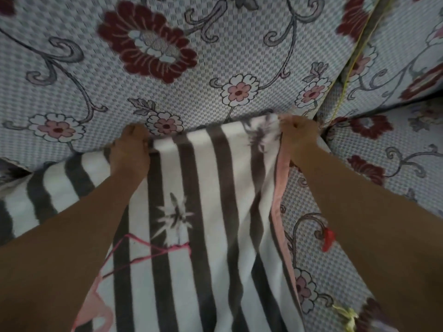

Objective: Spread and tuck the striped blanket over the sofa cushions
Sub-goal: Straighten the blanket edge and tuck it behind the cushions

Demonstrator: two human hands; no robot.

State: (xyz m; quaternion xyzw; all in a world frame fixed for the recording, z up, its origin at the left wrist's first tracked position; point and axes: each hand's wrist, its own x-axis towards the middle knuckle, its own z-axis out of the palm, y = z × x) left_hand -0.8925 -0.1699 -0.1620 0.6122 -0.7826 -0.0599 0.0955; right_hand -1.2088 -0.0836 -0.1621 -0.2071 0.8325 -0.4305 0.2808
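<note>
- The striped blanket (208, 212), grey-brown and white with a pink trim (279, 188) down its right edge, lies over the sofa seat cushion (335, 271), running from the near edge up to the crease where the seat meets the back cushion (167, 44).
- Its far edge sits right in that crease, and the left part bunches a bit toward the left end of the seat.
- The left hand (130, 149) is on the blanket's far edge at the crease, fingers curled down into the fabric. Looks like it's gripping the cloth, though it's a bit blurry there.
- The right hand (299, 135) is balled up around the blanket's far right corner, pinching the pink trim tight against the back cushion.
- There's a starburst print (175, 216) mid-blanket and a loose pink thread (153, 250) lying across the stripes near the left forearm.
- The sofa cover is a floral check with dark red and pink flowers. A second cushion (395, 44) butts up at the right corner, with a yellow seam line (354, 61) between.
- A small red tag (328, 238) shows by the right forearm, and a yellowish tuft (347, 317) sits near the seat's near right corner.
</note>
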